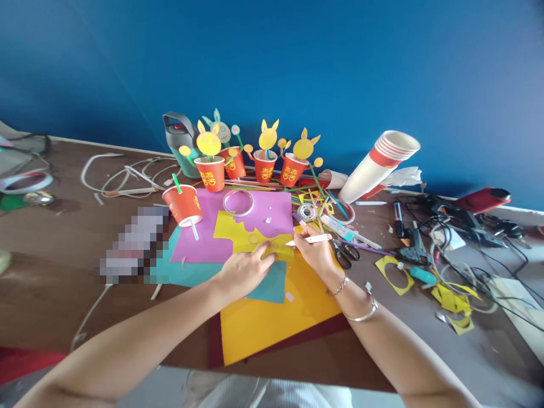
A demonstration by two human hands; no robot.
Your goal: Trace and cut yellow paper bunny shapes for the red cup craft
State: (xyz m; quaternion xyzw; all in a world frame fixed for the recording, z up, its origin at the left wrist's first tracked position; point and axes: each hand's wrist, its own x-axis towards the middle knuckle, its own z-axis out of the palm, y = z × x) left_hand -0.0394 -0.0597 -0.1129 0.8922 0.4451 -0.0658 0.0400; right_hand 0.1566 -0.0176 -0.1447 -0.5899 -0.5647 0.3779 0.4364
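My right hand [314, 249] is closed around a white marker [317, 239], its tip pointing left and down at a yellow paper piece [242, 241] with ragged cut edges. My left hand [246, 269] rests on the same piece, thumb and forefinger stretched out and pressing it down. Small drawn circles [254, 238] show on it near my left fingertips. Beneath lie purple [204, 243], teal [191, 275] and orange-yellow sheets [255, 328]. Black scissors [346, 253] lie just right of my right hand, and a tape roll [238, 202] sits on the purple sheet.
Red paper cups [211, 174] with rabbit faces stand along the blue wall. Nearer lies a tilted red cup [182, 205] with straws. A leaning cup stack [378, 164], glue gun [412, 246], cables and yellow scraps [395, 275] occupy the right; a blurred phone-like shape [136, 243], the left.
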